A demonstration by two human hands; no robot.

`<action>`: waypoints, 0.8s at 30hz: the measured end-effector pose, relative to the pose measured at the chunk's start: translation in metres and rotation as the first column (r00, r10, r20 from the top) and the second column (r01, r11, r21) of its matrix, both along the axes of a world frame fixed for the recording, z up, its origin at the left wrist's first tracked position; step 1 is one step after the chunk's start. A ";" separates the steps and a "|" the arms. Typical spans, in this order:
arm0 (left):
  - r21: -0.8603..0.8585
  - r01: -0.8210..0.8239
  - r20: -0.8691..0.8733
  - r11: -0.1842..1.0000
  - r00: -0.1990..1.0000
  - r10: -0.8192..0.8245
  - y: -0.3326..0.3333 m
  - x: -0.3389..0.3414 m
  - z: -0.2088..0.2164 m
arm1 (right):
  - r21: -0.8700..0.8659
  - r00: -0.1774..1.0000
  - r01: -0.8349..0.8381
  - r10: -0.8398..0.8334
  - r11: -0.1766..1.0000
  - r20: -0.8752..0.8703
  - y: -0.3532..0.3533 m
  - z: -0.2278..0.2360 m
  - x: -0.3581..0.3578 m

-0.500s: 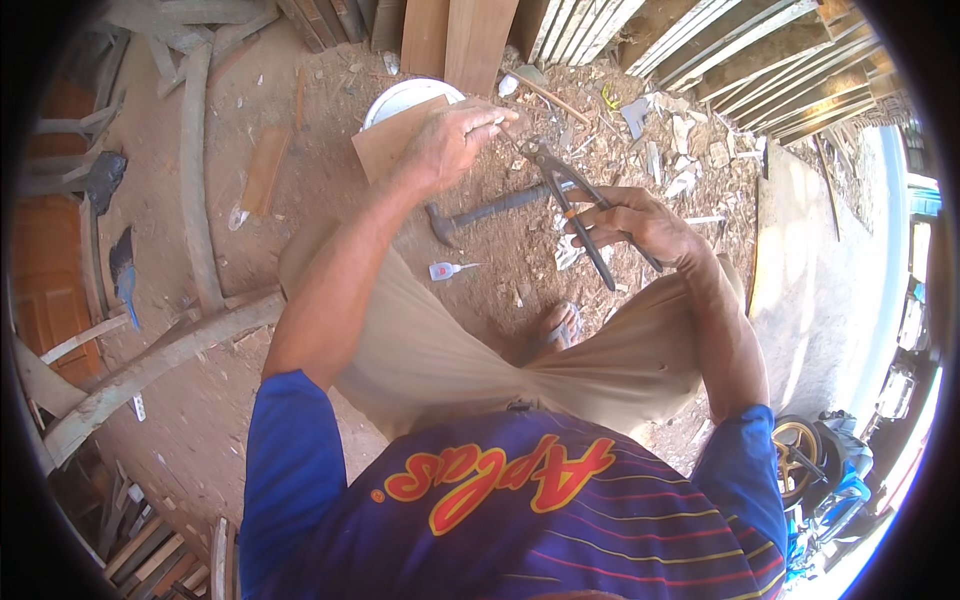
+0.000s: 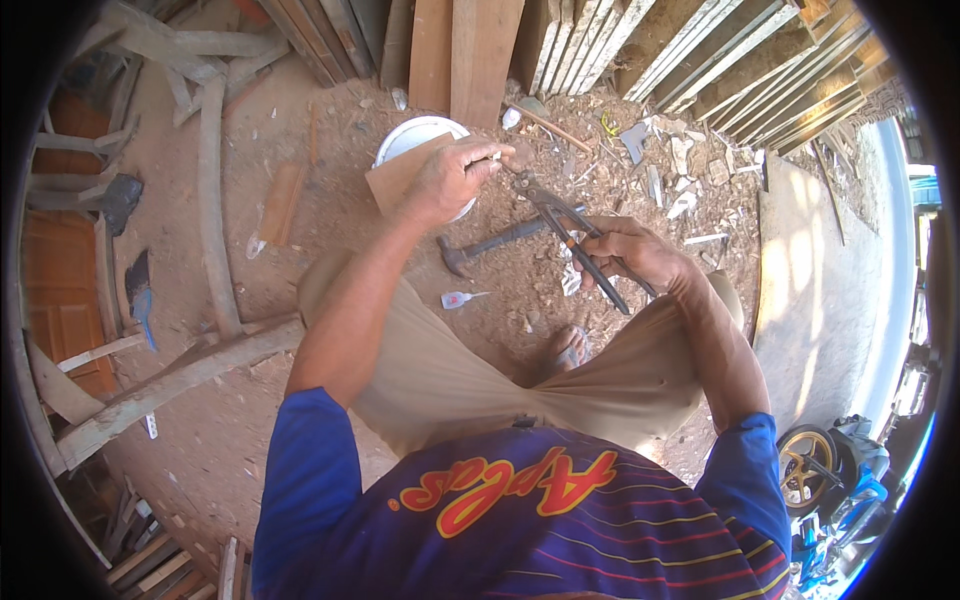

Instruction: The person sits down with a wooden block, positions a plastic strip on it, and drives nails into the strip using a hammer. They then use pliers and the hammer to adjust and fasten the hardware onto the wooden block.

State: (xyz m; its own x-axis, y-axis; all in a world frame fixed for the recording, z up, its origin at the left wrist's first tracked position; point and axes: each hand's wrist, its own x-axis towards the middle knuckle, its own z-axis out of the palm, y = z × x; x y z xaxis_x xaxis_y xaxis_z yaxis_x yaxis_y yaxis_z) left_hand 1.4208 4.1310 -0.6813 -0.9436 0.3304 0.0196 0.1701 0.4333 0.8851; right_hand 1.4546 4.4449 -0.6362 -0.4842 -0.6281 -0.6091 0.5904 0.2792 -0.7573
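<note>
My right hand [image 2: 645, 252] is wrapped round the handles of a pair of dark pincers [image 2: 560, 215] with orange bands. The jaws point up and left, close to the fingertips of my left hand [image 2: 453, 182]. Those fingers are pinched together on something thin and small that I cannot make out. Under the left hand lies a flat brown board [image 2: 395, 185], resting on a white bucket [image 2: 400, 138]. Below the pincers, a claw hammer [image 2: 490, 242] with a dark handle lies on the ground. A small bottle with a thin nozzle [image 2: 457, 299] lies nearer to me.
Wood chips and scraps [image 2: 690, 160] litter the dirt floor. Stacked planks [image 2: 590, 50] lean at the back. A curved wooden frame [image 2: 212, 200] stands at left, beside a blue-handled brush [image 2: 143, 305]. A motorcycle [image 2: 835, 470] is at lower right.
The pincers' handles have come closer together in my right hand. My left hand stays by the jaws, still pinched. The whole view has shifted slightly.
</note>
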 end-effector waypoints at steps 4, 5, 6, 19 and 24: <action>-0.170 0.175 -0.220 0.970 0.952 -0.211 -0.016 -0.006 -0.001 | -0.127 0.968 0.121 -0.089 0.984 0.235 -0.003 0.005 0.005; 0.019 0.180 -0.019 0.984 0.984 -0.180 -0.016 -0.006 0.001 | -0.122 0.967 0.129 -0.097 0.984 0.237 -0.001 0.002 0.005; 0.202 0.142 0.188 0.969 0.965 -0.180 -0.014 -0.008 0.001 | -0.253 0.944 0.154 -0.066 0.955 0.325 0.003 -0.001 0.004; 0.223 -0.111 0.142 0.969 0.987 0.081 0.004 -0.019 -0.027 | 0.736 0.334 0.189 0.663 0.650 -0.671 -0.040 0.026 0.018; 0.282 -0.111 0.135 0.953 0.988 0.075 0.006 -0.020 -0.034 | -0.190 0.887 0.308 -0.209 0.932 0.413 -0.035 0.006 0.021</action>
